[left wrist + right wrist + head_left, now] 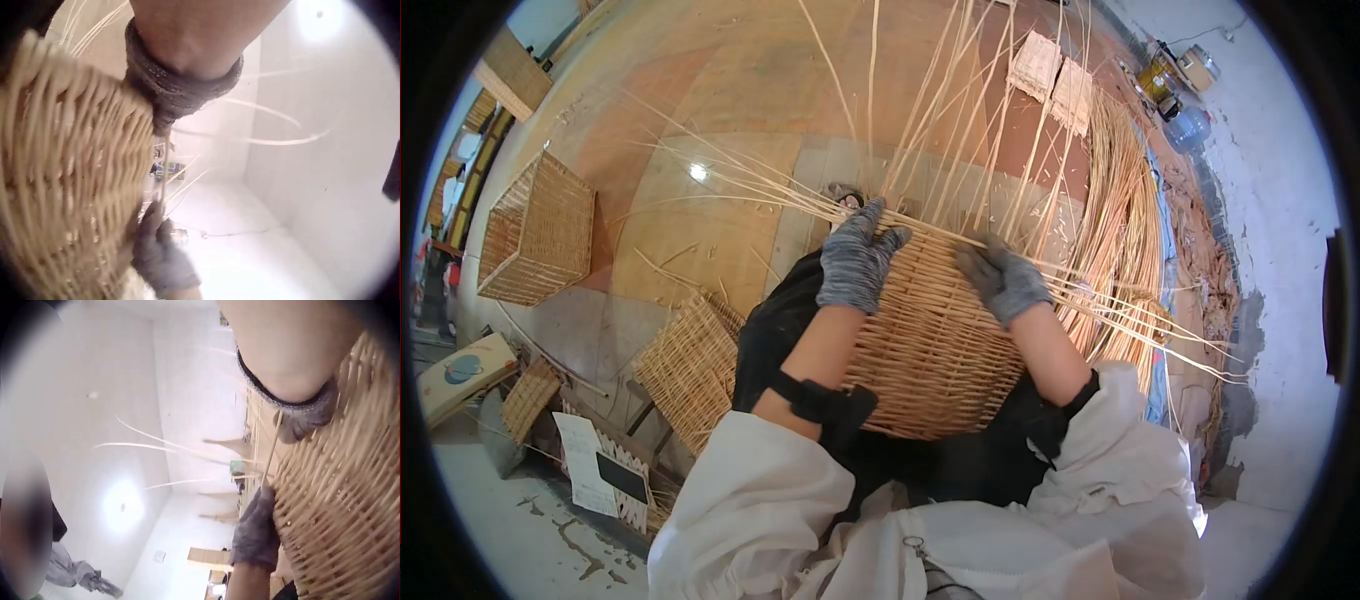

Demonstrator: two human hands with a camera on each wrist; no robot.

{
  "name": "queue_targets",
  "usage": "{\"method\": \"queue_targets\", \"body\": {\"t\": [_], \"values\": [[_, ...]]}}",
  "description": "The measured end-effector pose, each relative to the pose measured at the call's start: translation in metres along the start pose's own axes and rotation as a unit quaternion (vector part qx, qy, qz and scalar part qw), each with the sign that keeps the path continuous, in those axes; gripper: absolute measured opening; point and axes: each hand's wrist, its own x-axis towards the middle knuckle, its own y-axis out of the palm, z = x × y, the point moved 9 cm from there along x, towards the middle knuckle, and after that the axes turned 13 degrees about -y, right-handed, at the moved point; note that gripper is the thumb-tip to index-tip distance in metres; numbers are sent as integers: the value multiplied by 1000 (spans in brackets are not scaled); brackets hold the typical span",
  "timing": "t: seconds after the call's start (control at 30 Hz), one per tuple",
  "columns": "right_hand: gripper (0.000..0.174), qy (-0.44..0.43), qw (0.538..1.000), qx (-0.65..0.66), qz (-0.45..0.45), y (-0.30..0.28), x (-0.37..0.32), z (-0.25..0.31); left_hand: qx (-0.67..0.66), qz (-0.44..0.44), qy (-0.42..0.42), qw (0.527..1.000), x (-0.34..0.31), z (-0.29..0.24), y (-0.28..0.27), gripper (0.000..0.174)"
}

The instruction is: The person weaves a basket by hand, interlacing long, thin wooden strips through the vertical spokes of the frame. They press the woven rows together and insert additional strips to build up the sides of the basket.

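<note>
A half-woven wicker basket [940, 340] rests on the person's lap, its working edge facing away from the body. At the left end of that edge, the grey-gloved left hand [860, 262] pinches a willow rod [935, 229] that runs along the rim. Over the right part of the edge, the gloved right hand [1004, 280] grips the same rod, fingers partly hidden by the hand's back. The left wrist view shows the rod [165, 175] stretched between both hands. Long upright rods [960, 120] fan out beyond the edge, and loose rod ends [1140, 318] stick out rightward.
A big bundle of rods [1115, 210] lies on the floor at the right, beside a wall. At the left stand a finished-looking wicker basket [540, 235] and a smaller woven piece [690, 370]. A phone [621, 477] lies on a paper at the lower left.
</note>
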Motion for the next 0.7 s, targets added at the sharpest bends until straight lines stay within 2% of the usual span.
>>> {"method": "queue_targets", "body": {"t": [0.07,0.1,0.13,0.2,0.23,0.27,0.37,0.4,0.43,0.47,0.5,0.57,0.6,0.63,0.7], "values": [[27,-39,995,-71,-58,-10,-12,23,-170,144,-93,970,18,9,3,49],[29,-58,988,-107,-92,-14,-18,33,-252,216,-141,933,25,9,5,47],[29,-52,987,-108,-103,-18,-23,33,-128,209,-145,959,34,-5,-5,43],[31,-44,984,-120,-123,-24,-24,38,-37,304,-173,936,44,-10,25,45],[31,-128,965,-231,1,-28,-2,53,6,349,-181,920,44,-9,37,46],[31,-208,911,-333,125,-48,27,61,6,355,-160,921,45,-13,41,47],[31,-282,772,-547,157,56,31,105,58,306,-122,942,40,-25,37,47],[32,-259,798,-531,122,83,47,106,-17,287,-183,940,40,-12,39,44],[41,-371,678,-610,176,124,55,109,28,245,-182,952,42,-4,39,44],[48,-440,497,-738,118,143,90,105,72,201,-179,960,45,0,39,44],[47,-422,460,-780,56,143,117,91,114,154,-174,966,48,4,37,45],[39,-373,521,-768,-7,121,160,93,118,111,-189,969,54,15,38,45],[31,-339,615,-712,-9,94,173,106,116,91,-201,968,53,23,37,45],[26,-297,851,-433,10,82,116,120,119,97,-209,966,52,29,41,44],[13,-395,868,-285,96,-2,102,116,126,105,-216,963,53,32,46,44]]}}
